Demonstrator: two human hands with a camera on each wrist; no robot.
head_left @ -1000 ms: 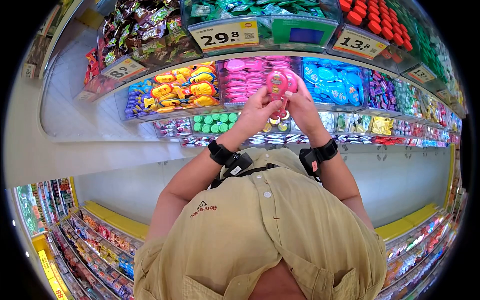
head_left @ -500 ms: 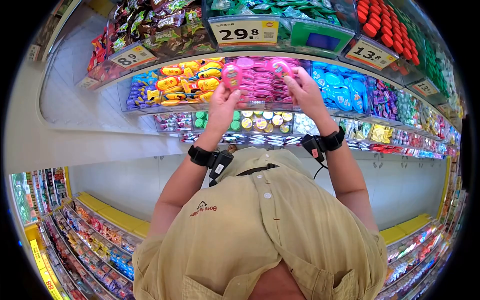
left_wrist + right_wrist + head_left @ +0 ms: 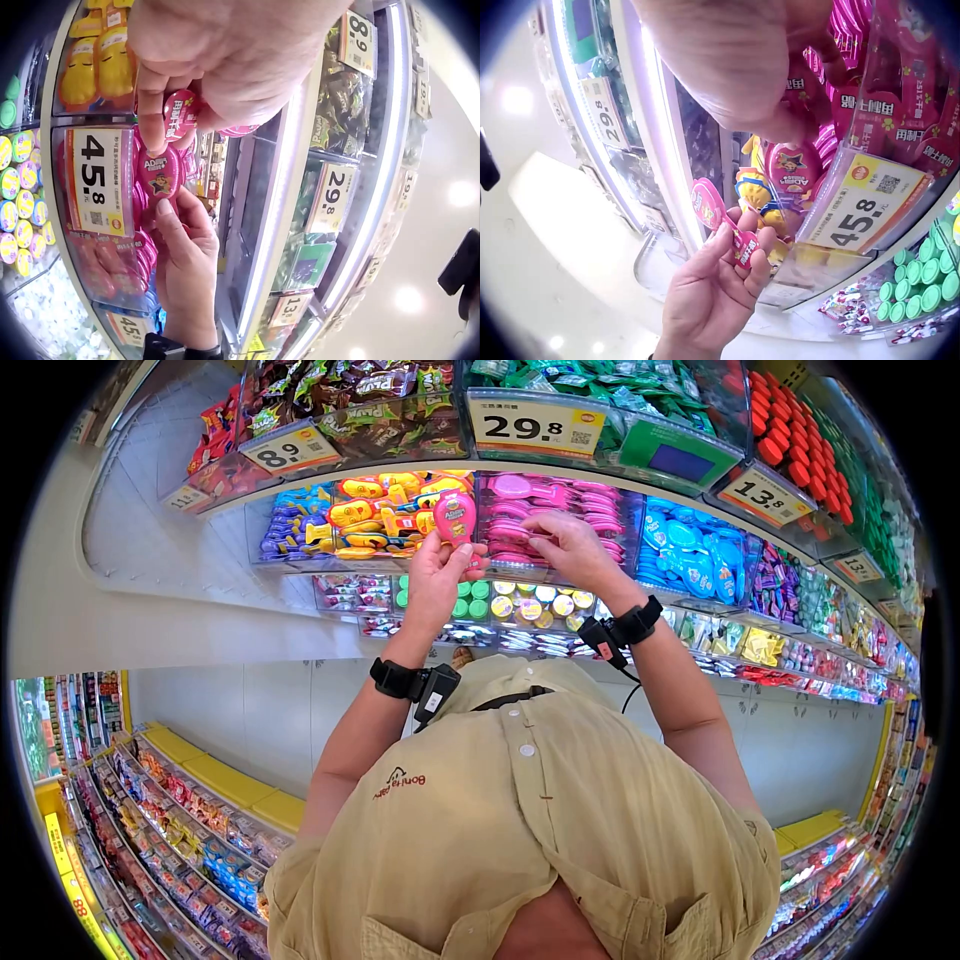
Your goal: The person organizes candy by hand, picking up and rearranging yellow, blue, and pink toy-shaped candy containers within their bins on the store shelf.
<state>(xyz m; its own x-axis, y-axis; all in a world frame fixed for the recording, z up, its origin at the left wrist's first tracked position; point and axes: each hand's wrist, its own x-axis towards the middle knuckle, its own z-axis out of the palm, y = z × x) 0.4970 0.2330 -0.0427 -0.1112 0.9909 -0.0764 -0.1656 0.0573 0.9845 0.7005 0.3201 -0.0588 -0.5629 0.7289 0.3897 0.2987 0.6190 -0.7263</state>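
Note:
My left hand (image 3: 436, 582) holds a pink paddle-shaped candy pack (image 3: 455, 520) by its narrow handle, round head up, in front of the yellow packs. The right wrist view shows the fingers wrapped about that handle (image 3: 744, 246). My right hand (image 3: 580, 556) reaches over the bin of pink packs (image 3: 528, 488). In the left wrist view its thumb lies on the round head of another pink pack (image 3: 160, 178), fingers behind the edge, pinching it at the bin. Part of that pack is hidden behind my right hand in the head view.
Yellow packs (image 3: 355, 512) fill the bin on the left, blue packs (image 3: 690, 550) the one on the right. A shelf above carries price tags (image 3: 538, 428) on its front edge. Lower bins hold green-lidded tubs (image 3: 470, 600) and round yellow-lidded tubs (image 3: 545, 603).
From close together, my hands moved apart, each with a pink pack. The right hand then lowered into the pink bin. The left pack stays held up, and the view has shifted slightly.

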